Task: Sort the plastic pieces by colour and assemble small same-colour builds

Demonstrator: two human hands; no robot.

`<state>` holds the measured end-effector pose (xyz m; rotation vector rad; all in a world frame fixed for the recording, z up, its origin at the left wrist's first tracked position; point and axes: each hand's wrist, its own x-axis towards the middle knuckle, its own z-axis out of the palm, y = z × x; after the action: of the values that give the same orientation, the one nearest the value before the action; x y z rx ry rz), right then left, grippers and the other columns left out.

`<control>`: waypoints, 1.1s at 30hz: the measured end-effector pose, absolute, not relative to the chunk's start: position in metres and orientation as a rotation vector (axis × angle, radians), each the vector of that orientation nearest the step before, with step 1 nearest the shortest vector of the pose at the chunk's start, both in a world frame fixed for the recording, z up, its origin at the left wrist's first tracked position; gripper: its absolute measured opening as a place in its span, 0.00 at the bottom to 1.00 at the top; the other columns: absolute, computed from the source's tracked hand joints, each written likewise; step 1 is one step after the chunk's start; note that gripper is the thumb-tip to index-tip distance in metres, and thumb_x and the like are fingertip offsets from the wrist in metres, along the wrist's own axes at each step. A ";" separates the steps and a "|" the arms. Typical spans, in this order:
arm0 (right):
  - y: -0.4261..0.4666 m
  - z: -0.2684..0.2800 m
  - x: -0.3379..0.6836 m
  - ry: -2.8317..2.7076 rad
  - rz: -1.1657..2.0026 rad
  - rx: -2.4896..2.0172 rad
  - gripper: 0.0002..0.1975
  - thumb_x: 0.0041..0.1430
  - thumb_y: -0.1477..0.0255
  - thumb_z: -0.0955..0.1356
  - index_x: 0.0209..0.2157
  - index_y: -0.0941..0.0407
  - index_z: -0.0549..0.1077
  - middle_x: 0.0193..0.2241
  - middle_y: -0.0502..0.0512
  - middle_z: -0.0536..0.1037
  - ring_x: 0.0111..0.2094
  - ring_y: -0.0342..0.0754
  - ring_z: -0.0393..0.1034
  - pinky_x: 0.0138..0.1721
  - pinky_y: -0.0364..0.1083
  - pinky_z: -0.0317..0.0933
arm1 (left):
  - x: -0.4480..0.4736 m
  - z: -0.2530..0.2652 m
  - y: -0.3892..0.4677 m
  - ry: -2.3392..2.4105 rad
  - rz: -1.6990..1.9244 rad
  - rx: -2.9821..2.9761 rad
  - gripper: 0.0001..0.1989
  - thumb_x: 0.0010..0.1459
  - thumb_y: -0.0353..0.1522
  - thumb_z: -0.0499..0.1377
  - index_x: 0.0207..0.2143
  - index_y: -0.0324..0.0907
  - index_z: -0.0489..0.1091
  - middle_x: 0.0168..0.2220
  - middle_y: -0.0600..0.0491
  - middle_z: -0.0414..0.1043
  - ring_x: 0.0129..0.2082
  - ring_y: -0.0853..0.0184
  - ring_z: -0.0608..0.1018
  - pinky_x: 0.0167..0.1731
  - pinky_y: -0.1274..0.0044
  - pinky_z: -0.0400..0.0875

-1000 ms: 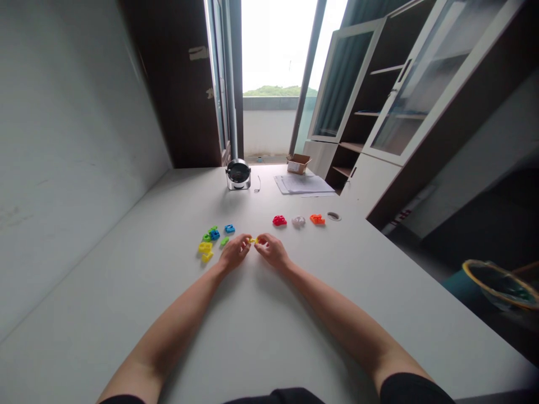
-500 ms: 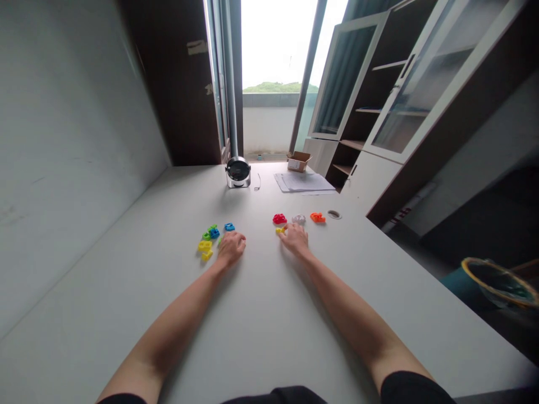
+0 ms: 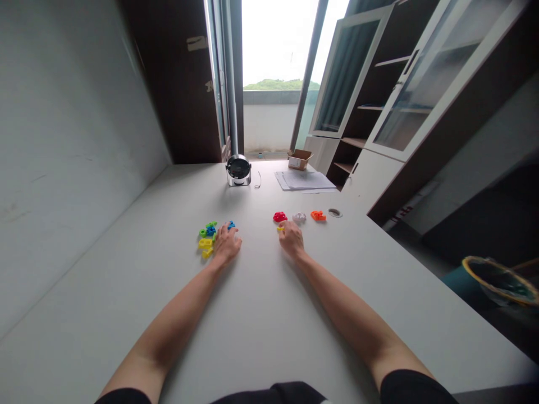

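My left hand [image 3: 227,244] lies over the right side of a small group of plastic pieces, its fingers spread. Just beyond its fingertips is a blue piece [image 3: 231,225]. Left of the hand are another blue piece [image 3: 210,230], a green piece [image 3: 202,232] and two yellow pieces, the larger yellow piece [image 3: 205,243] lying behind the smaller. A green piece is partly covered by the fingers. My right hand [image 3: 291,239] is closed on a small yellow piece [image 3: 280,229], mostly hidden by the fingers. Behind it sit a red piece [image 3: 280,217] and a whitish piece [image 3: 299,217].
An orange piece [image 3: 318,216] lies right of the whitish one, beside a round hole [image 3: 334,212] in the white table [image 3: 256,314]. Farther back stand a round black-and-silver device [image 3: 238,170], paper sheets [image 3: 305,180] and a small cardboard box [image 3: 299,160]. A wall borders the left side.
My left hand has shifted a little left, with its fingers spreading over the pieces. My right hand has stayed by the yellow piece, its fingers curled more closely.
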<state>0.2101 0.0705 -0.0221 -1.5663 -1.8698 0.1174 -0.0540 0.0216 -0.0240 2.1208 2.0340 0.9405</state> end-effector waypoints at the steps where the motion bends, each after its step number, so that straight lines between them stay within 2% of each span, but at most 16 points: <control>1: 0.069 -0.021 0.209 -1.882 0.105 -1.512 0.10 0.60 0.77 0.62 0.40 0.56 0.73 0.40 0.58 0.76 0.43 0.54 0.67 0.47 0.50 0.56 | -0.054 -0.025 0.022 2.036 0.920 2.130 0.16 0.59 0.33 0.58 0.50 0.45 0.72 0.64 0.44 0.59 0.63 0.51 0.61 0.63 0.61 0.54; 4: 0.066 -0.018 0.207 -1.918 0.093 -1.353 0.10 0.58 0.79 0.64 0.38 0.55 0.74 0.42 0.58 0.76 0.46 0.55 0.66 0.50 0.51 0.56 | -0.054 -0.025 0.023 2.014 0.879 2.185 0.17 0.58 0.32 0.59 0.50 0.44 0.71 0.63 0.43 0.60 0.64 0.50 0.60 0.64 0.60 0.52; 6: 0.063 -0.016 0.204 -1.947 0.105 -1.253 0.09 0.58 0.79 0.64 0.38 0.55 0.74 0.42 0.57 0.76 0.46 0.54 0.67 0.50 0.51 0.57 | -0.053 -0.022 0.022 1.974 0.887 2.229 0.15 0.59 0.32 0.58 0.49 0.44 0.72 0.60 0.43 0.64 0.62 0.51 0.62 0.63 0.61 0.55; 10: 0.053 -0.014 0.195 -2.071 0.227 -1.048 0.09 0.60 0.80 0.65 0.37 0.54 0.74 0.37 0.55 0.77 0.40 0.50 0.70 0.45 0.47 0.60 | -0.050 -0.017 0.019 1.846 0.932 2.289 0.14 0.61 0.31 0.56 0.49 0.44 0.72 0.52 0.45 0.69 0.55 0.55 0.69 0.58 0.64 0.63; 13: 0.045 -0.014 0.187 -2.209 0.373 -0.908 0.10 0.61 0.81 0.65 0.37 0.54 0.75 0.35 0.53 0.78 0.34 0.46 0.69 0.39 0.44 0.61 | -0.050 -0.017 0.019 1.832 0.979 2.266 0.16 0.60 0.29 0.57 0.51 0.43 0.71 0.51 0.45 0.70 0.52 0.55 0.71 0.56 0.65 0.65; 18: 0.041 -0.017 0.179 -2.314 0.442 -0.841 0.07 0.60 0.80 0.68 0.35 0.54 0.77 0.31 0.52 0.76 0.34 0.46 0.68 0.39 0.44 0.61 | -0.052 -0.020 0.022 1.836 0.991 2.204 0.17 0.59 0.27 0.57 0.51 0.42 0.72 0.49 0.45 0.74 0.49 0.57 0.73 0.53 0.65 0.67; 22: 0.045 -0.023 0.179 -2.269 0.510 -0.883 0.11 0.59 0.81 0.69 0.42 0.54 0.77 0.33 0.52 0.75 0.32 0.44 0.68 0.38 0.43 0.62 | -0.051 -0.018 0.020 1.698 0.994 2.219 0.18 0.59 0.27 0.58 0.51 0.43 0.73 0.43 0.48 0.78 0.45 0.60 0.76 0.51 0.68 0.69; 25: 0.047 -0.026 0.179 -2.255 0.534 -0.887 0.15 0.58 0.80 0.70 0.46 0.53 0.76 0.34 0.52 0.75 0.33 0.44 0.69 0.39 0.44 0.62 | -0.048 -0.015 0.018 1.591 0.992 2.159 0.17 0.59 0.28 0.59 0.51 0.45 0.73 0.41 0.50 0.78 0.39 0.63 0.78 0.45 0.71 0.71; 28: 0.047 -0.026 0.179 -2.251 0.522 -0.901 0.18 0.57 0.79 0.71 0.49 0.53 0.75 0.34 0.51 0.76 0.35 0.45 0.69 0.41 0.45 0.63 | -0.045 -0.013 0.018 1.465 1.025 2.011 0.15 0.60 0.32 0.60 0.50 0.45 0.72 0.40 0.52 0.79 0.35 0.67 0.79 0.40 0.75 0.72; 33: 0.046 -0.024 0.179 -2.239 0.530 -0.947 0.19 0.57 0.76 0.71 0.51 0.52 0.72 0.34 0.50 0.77 0.33 0.45 0.70 0.40 0.45 0.64 | -0.041 -0.014 0.018 1.321 1.051 1.876 0.15 0.61 0.39 0.61 0.49 0.44 0.72 0.37 0.52 0.80 0.34 0.68 0.79 0.35 0.77 0.71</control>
<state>0.1789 0.0459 -0.0242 -0.9471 -2.2387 0.5297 -0.0415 0.0175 -0.0140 1.8760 1.3206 1.0514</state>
